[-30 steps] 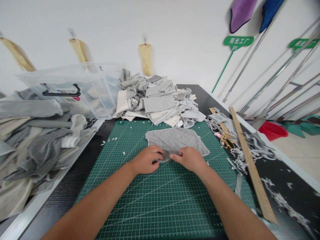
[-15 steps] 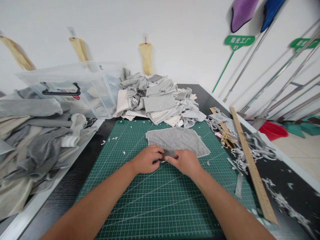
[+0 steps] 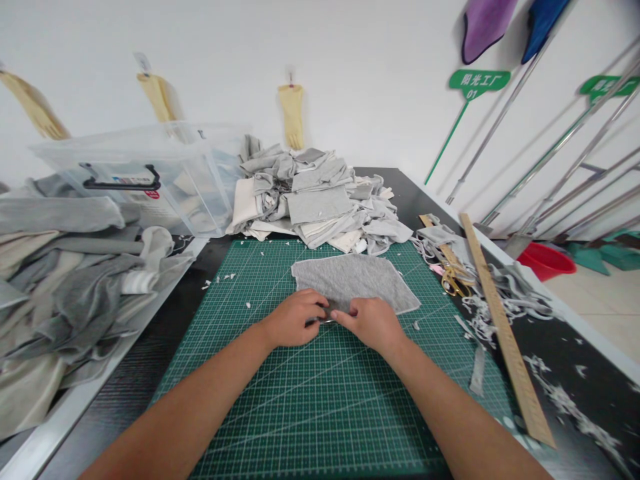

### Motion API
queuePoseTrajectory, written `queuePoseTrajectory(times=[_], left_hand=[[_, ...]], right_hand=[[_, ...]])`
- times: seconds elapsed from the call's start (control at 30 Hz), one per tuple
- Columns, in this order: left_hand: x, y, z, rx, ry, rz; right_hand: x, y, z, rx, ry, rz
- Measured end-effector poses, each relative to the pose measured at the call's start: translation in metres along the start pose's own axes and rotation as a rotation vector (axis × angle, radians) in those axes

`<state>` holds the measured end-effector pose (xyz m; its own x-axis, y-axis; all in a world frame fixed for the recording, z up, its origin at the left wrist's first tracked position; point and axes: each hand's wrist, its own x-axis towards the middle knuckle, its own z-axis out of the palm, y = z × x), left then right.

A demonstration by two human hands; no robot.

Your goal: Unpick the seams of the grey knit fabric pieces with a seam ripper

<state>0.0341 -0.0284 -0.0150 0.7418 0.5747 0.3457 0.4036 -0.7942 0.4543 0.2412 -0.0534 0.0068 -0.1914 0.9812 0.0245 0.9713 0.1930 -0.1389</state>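
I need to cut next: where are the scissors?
In the head view, the gold-handled scissors lie on the right, just off the green cutting mat, between its edge and the long wooden ruler, among fabric trimmings.

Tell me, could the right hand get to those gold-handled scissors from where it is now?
Probably yes. The right hand rests at the near edge of the grey fabric piece, and the scissors lie uncovered to its right by the wooden ruler, with only bare cutting mat and scraps between.

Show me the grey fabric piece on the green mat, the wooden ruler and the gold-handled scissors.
Grey fabric piece [image 3: 353, 280], head view, on its flat middle.
Long wooden ruler [image 3: 495, 307], head view, mid-length.
Gold-handled scissors [image 3: 454, 283], head view, on the handle loops.
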Motion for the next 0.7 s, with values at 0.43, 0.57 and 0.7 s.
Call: queuePoseTrajectory(times=[0.43, 0.57, 0.7], left_hand=[[0.0002, 0.0, -0.0001, 0.0, -0.01, -0.007], [0.0, -0.0007, 0.0002, -0.004, -0.01, -0.002], [0.0001, -0.0009, 0.0006, 0.002, -0.006, -0.002]], right_hand=[[-0.0004, 0.0011, 0.0032, 0.015, 0.026, -0.033], [-0.0004, 0.0017, 0.0045, 0.013, 0.033, -0.031], [0.0, 0.0032, 0.0064, 0.023, 0.048, -0.028]])
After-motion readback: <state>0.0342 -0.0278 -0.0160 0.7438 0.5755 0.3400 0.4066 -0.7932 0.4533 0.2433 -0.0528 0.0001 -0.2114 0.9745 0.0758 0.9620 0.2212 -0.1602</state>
